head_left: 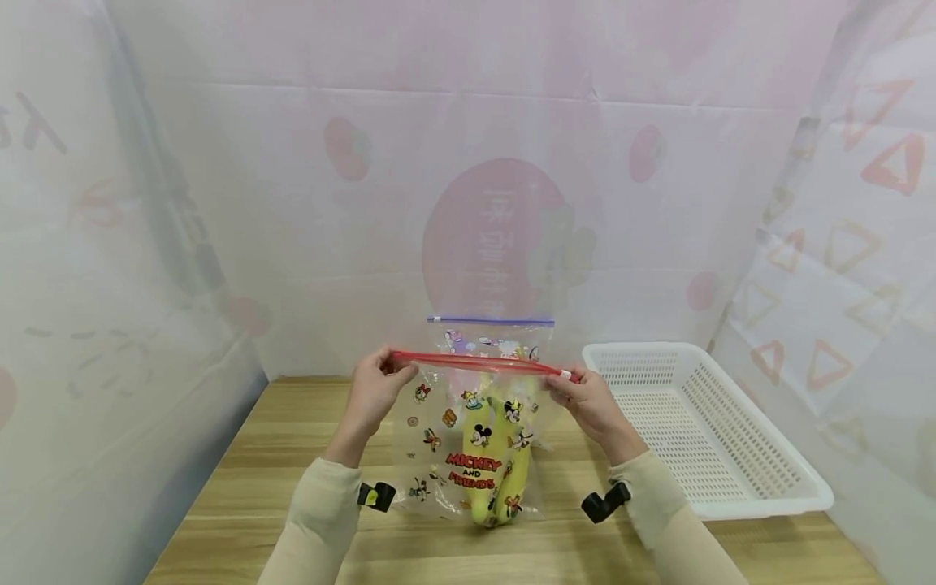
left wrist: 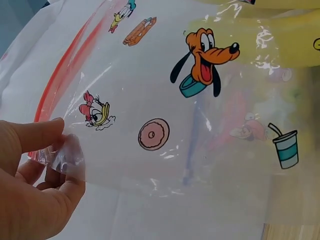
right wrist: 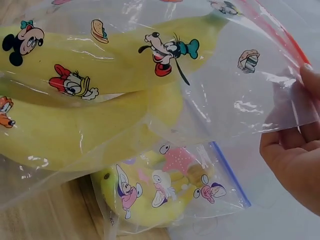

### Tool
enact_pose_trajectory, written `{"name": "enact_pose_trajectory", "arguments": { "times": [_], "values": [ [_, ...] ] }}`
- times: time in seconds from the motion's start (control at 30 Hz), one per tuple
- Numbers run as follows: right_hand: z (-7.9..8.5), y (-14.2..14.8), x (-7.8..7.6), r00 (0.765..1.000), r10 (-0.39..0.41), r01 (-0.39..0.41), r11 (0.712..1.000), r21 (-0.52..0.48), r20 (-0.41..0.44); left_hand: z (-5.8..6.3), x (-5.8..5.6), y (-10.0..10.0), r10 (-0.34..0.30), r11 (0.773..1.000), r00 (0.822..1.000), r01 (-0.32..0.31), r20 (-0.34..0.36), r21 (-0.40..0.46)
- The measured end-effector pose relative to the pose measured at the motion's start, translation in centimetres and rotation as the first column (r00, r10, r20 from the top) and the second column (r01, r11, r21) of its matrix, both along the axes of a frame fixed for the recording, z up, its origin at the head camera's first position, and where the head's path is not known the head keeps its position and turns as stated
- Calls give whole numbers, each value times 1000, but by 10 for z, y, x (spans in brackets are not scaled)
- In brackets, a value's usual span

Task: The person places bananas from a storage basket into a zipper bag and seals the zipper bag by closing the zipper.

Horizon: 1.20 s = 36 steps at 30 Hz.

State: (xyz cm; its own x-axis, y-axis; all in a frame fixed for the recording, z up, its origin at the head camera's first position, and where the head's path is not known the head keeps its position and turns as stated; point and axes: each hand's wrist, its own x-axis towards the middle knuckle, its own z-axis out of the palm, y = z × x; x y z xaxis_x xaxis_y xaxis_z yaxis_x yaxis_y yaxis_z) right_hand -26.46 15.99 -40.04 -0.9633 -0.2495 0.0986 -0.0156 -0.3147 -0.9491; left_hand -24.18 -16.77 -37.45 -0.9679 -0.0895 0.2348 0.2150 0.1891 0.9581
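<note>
A clear zip bag with cartoon prints and a red zip strip hangs upright between both hands. Inside it, bananas reach down to the bag's bottom. My left hand pinches the left top corner, thumb and fingers meeting on the film. At the other corner, beside the white slider, my right hand grips the strip. A second zip bag with a purple-blue strip stands behind; the right wrist view shows yellow fruit in it, its kind partly hidden by prints.
To the right, a white plastic basket with perforated walls stands on the wooden table. Pale printed sheets enclose the back and both sides.
</note>
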Motion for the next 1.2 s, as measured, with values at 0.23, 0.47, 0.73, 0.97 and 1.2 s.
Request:
{"name": "enact_pose_trajectory", "arguments": {
  "times": [0.23,0.47,0.73,0.97,1.2],
  "values": [
    [4,1,-4,994,-39,49,994,98,-102,-7,6,-4,-68,995,998,67,10,69],
    [16,-1,-5,963,-89,183,908,376,-254,-8,9,-9,-83,993,996,79,41,86],
    [15,-9,-1,983,-31,80,960,269,-181,-2,3,-12,-17,969,1000,18,3,-245],
    [17,-17,-1,982,-17,74,951,300,-190,13,6,3,18,724,987,-124,-161,-679],
    [17,-22,-1,980,-8,68,951,301,-198,24,7,44,-155,614,972,-45,-176,-788]
  ]
}}
